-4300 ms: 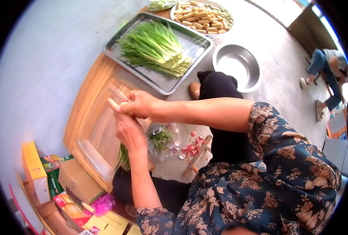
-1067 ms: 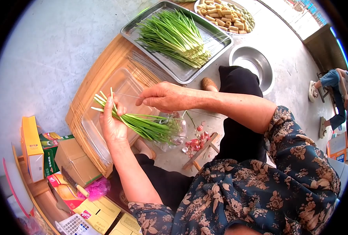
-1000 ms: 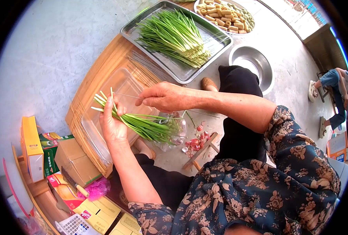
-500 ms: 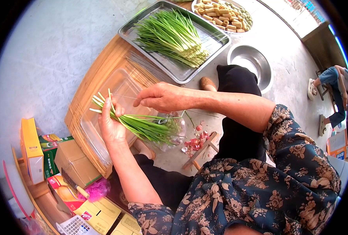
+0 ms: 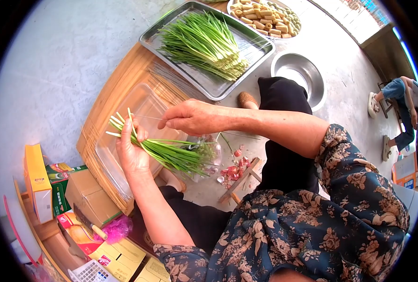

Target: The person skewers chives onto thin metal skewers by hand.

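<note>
My left hand is closed round a bunch of chives, with the pale cut ends up by the thumb and the green leaves hanging to the right. My right hand pinches a thin skewer, whose far end reaches the chive stems near my left fingertips; I cannot tell how deep it goes in. Beneath both hands sits a clear plastic container on the wooden table. More thin skewers lie beside it, next to a metal tray holding a large pile of chives.
A metal basin and a dish of tan rolls are beyond the tray. Reddish peelings lie near a small wooden stool. At lower left are cardboard boxes and a knife. Another person sits at far right.
Almost nothing differs. The whole view has shifted slightly, and both hands keep the same hold on the chives and the skewer.
</note>
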Demonstrator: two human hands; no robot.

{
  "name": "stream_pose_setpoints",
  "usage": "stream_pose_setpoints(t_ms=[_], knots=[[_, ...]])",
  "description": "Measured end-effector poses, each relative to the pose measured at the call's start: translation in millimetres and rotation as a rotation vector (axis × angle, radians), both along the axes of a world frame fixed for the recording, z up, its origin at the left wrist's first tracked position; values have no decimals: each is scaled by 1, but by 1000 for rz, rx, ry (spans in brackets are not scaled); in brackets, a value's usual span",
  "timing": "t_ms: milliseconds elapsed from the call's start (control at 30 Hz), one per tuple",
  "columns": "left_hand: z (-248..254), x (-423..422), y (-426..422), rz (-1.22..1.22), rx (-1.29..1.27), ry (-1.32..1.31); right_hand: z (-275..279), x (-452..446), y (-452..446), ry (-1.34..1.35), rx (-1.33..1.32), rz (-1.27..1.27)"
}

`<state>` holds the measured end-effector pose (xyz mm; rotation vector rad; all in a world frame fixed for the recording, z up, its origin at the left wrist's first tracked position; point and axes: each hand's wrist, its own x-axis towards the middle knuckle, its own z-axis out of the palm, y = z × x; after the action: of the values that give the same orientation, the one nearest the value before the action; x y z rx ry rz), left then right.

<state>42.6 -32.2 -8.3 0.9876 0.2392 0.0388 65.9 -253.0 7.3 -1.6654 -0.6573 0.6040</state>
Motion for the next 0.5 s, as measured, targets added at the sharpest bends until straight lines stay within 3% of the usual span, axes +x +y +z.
stream_pose_setpoints(t_ms=[367, 500], knots=[[4, -1, 0, 46, 157, 9, -6, 3, 1, -72, -18, 2], [4, -1, 0, 45, 180, -1, -20, 4, 5, -248, 112, -48]])
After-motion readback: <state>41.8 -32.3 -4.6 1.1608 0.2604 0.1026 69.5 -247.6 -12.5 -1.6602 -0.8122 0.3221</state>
